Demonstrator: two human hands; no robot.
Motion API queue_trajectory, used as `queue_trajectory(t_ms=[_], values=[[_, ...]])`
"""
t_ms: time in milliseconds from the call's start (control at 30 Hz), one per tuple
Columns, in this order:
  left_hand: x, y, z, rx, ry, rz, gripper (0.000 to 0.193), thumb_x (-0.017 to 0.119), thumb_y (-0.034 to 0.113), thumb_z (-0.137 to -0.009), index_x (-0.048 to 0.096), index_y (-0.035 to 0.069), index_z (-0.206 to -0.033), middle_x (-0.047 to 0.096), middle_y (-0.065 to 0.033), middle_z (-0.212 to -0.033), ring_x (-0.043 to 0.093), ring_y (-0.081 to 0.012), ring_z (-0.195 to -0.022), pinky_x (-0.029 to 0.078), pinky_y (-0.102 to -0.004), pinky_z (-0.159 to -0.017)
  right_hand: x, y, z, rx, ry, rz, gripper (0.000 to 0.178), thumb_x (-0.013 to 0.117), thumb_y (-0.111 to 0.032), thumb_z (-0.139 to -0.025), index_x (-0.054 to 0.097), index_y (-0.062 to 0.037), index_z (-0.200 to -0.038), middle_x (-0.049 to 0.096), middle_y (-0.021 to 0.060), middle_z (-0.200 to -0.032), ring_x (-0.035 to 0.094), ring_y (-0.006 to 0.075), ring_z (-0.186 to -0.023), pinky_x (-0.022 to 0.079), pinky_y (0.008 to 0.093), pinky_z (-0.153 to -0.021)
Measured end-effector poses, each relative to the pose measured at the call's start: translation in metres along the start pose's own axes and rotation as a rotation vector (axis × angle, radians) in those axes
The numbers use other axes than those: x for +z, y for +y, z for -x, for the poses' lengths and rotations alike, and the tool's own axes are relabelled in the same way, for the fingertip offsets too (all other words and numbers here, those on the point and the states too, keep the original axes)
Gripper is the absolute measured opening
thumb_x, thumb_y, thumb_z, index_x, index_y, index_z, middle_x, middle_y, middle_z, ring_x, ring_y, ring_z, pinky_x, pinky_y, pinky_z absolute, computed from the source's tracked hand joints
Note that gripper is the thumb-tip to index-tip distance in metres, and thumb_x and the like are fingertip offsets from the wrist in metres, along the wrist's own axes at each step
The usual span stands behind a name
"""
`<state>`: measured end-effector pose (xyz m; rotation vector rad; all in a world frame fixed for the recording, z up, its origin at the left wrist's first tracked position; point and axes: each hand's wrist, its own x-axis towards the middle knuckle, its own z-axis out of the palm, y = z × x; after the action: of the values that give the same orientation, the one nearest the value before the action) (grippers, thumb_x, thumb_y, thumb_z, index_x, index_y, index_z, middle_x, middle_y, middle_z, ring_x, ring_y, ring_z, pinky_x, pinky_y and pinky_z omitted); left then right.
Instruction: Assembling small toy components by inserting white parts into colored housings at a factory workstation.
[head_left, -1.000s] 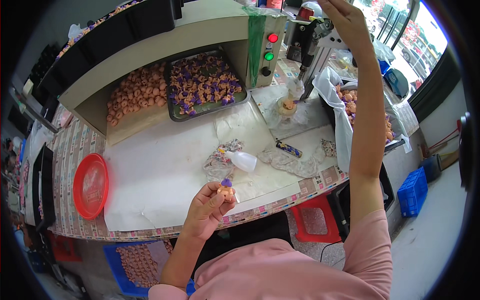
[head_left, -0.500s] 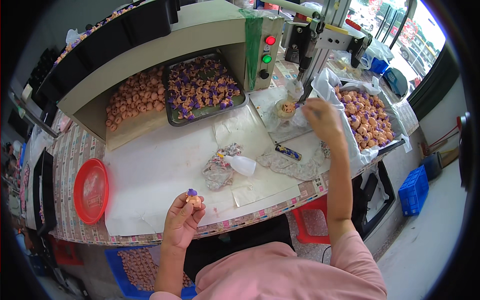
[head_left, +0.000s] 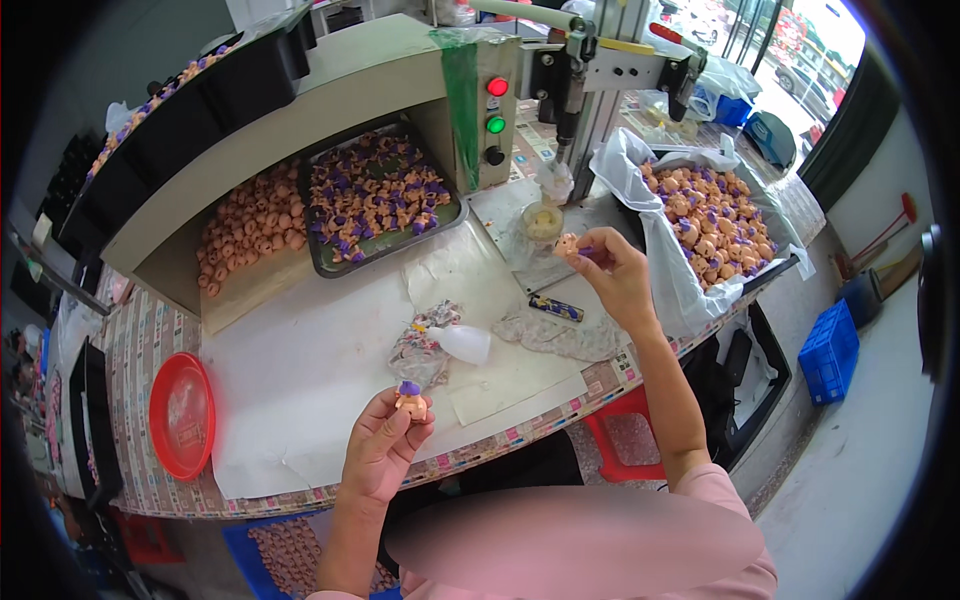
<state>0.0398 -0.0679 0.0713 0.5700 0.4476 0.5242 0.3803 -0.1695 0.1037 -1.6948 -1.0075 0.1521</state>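
Raised over the near edge of the table, my left hand (head_left: 386, 448) pinches a small peach-coloured figure body (head_left: 411, 404) with a purple top between thumb and fingers. My right hand (head_left: 618, 275) is at the right, just beside the hand press (head_left: 580, 95). Its thumb and fingertips grip a small peach-coloured doll head (head_left: 567, 245), partly covered by the fingers. Near that piece, under the press ram, sits a round pale cup-like holder (head_left: 542, 222) with no figure on it.
A black tray (head_left: 400, 249) of purple-and-peach bodies stands beside a heap of doll heads (head_left: 252, 225). At the right is a plastic-lined bin (head_left: 655, 243) of figures. A white squeeze bottle (head_left: 466, 344), dark cylinder (head_left: 556, 308) and red basin (head_left: 183, 415) lie on the table.
My right hand has come away from the press holder with the doll head, which sat on the holder before. My left hand still holds its figure body. The whole view has shifted slightly.
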Motion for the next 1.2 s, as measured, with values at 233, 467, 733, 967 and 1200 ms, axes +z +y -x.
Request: queue_trajectory(t_ms=[233, 467, 733, 967, 1200], values=[[0.049, -0.008, -0.025, -0.049, -0.111, -0.055, 0.028, 0.062, 0.006, -0.089, 0.055, 0.003, -0.116, 0.062, -0.0142, -0.110, 0.064, -0.0208, -0.096, 0.055, -0.0301, -0.086, -0.066, -0.010, 0.028, -0.142, 0.110, 0.224, 0.020, 0.074, 0.001, -0.077, 0.060, -0.0007, -0.091, 0.062, 0.0029, -0.083, 0.058, 0.0082, -0.072, 0.047, 0.0216, -0.065], [0.089, -0.012, -0.043, -0.007, -0.162, -0.165, 0.029, 0.062, 0.004, -0.088, 0.052, 0.002, -0.115, 0.060, -0.0129, -0.110, 0.064, -0.0205, -0.097, 0.057, -0.0268, -0.083, -0.206, 0.030, -0.002, -0.252, 0.455, 0.771, 0.026, 0.073, -0.008, -0.073, 0.064, -0.0064, -0.097, 0.065, 0.0071, -0.094, 0.062, 0.0241, -0.087, 0.048, 0.0354, -0.078], [0.114, -0.034, -0.060, -0.065, -0.153, -0.211, 0.026, 0.063, 0.006, -0.088, 0.053, 0.002, -0.112, 0.061, -0.0100, -0.105, 0.064, -0.0195, -0.096, 0.056, -0.0267, -0.083, -0.248, 0.060, -0.015, -0.021, -0.009, 1.079, 0.050, 0.070, -0.030, -0.072, 0.062, -0.0133, -0.118, 0.048, 0.0158, -0.135, 0.040, 0.0403, -0.126, 0.036, 0.0472, -0.103], [0.117, -0.043, -0.056, -0.078, -0.071, -0.236, 0.026, 0.063, 0.006, -0.088, 0.053, 0.001, -0.111, 0.062, -0.0104, -0.102, 0.064, -0.0204, -0.094, 0.056, -0.0278, -0.084, -0.297, 0.093, -0.067, 0.450, 0.044, 1.232, 0.048, 0.059, -0.034, -0.077, 0.060, -0.0191, -0.122, 0.061, 0.0131, -0.120, 0.058, 0.0332, -0.111, 0.045, 0.0444, -0.095], [0.119, -0.038, -0.065, -0.056, -0.069, -0.267, 0.025, 0.059, 0.005, -0.090, 0.052, 0.000, -0.113, 0.061, -0.0127, -0.107, 0.064, -0.0203, -0.096, 0.057, -0.0267, -0.082, -0.332, 0.138, -0.116, 0.514, 0.208, 1.212, 0.050, 0.063, -0.045, -0.083, 0.057, -0.0202, -0.126, 0.060, 0.0123, -0.123, 0.056, 0.0316, -0.115, 0.045, 0.0419, -0.096]])
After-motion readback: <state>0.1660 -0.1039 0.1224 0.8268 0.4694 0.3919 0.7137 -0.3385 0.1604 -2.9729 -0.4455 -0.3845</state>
